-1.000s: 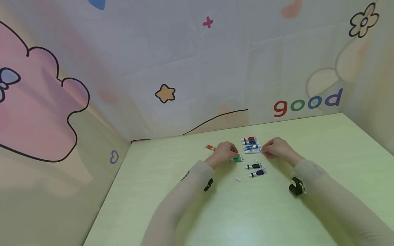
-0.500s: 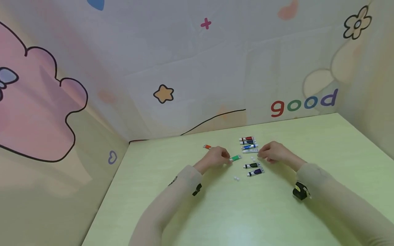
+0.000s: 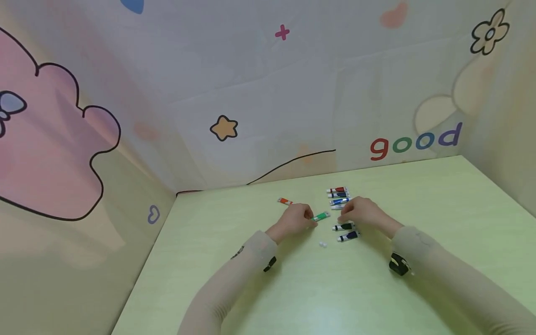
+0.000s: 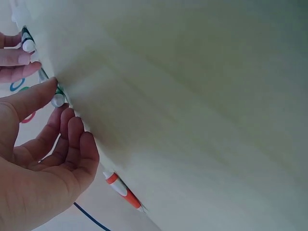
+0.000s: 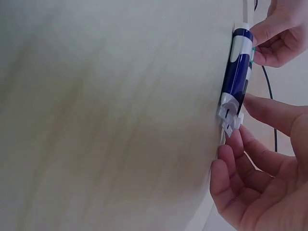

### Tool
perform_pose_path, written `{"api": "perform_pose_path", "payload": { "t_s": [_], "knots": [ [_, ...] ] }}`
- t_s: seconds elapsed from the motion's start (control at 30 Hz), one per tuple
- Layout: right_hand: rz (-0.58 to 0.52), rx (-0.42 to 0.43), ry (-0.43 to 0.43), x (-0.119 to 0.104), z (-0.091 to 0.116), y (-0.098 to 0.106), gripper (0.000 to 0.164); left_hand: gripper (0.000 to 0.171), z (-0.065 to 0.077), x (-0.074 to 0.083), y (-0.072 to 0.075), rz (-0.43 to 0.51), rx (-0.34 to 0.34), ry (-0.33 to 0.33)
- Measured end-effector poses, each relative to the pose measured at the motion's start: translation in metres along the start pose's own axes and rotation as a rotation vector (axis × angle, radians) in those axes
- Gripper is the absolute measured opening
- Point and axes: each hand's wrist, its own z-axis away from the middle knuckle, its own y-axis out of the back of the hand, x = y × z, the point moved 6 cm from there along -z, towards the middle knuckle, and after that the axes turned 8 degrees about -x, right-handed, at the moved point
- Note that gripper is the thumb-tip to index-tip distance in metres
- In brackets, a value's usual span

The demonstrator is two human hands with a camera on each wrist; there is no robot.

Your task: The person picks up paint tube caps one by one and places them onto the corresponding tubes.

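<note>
While pinching green tube (image 3: 321, 216) by its cap end (image 4: 57, 100) with left hand (image 3: 295, 218) | holding it at nine o'clock from right hand (image 3: 363, 212) | curling that one, cannot tell whether gripping anything | best pressing lightly, avoiding squeezing tube's body

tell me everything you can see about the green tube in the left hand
The green tube looks small and slim, green and white, perhaps soft plastic or metal, with a round white cap. The left hand pinches it near the capped end. In the head view, its free pale end points right and slightly towards the far side of the table. It sits left of and beyond the dark green tube. Any print is unreadable; whether it touches the table is unclear.
</note>
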Motion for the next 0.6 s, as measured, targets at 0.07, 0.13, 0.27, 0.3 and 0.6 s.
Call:
{"api": "perform_pose_path", "payload": {
  "t_s": [0.07,0.13,0.27,0.3,0.6],
  "knots": [
    [0.005,-0.003,-0.002,-0.0011,-0.0005,-0.0006,0.028,0.018,-0.0003,-0.0001,0.0001,0.015,-0.001,0.008],
    [0.010,0.001,-0.001,-0.0016,-0.0013,-0.0005,0.027,0.018,-0.0006,0.0000,0.0009,0.032,-0.001,0.014],
    [0.006,0.006,0.005,-0.0008,-0.0026,0.0000,0.022,0.017,-0.0020,-0.0009,0.0015,0.028,-0.004,0.022],
    [0.006,0.005,0.005,-0.0006,-0.0029,-0.0003,0.020,0.017,-0.0017,-0.0015,0.0012,0.025,-0.007,0.025],
    [-0.004,-0.001,0.002,-0.0018,-0.0031,-0.0016,0.019,0.016,0.0072,-0.0086,0.0088,0.193,-0.001,0.015]
  ]
}}
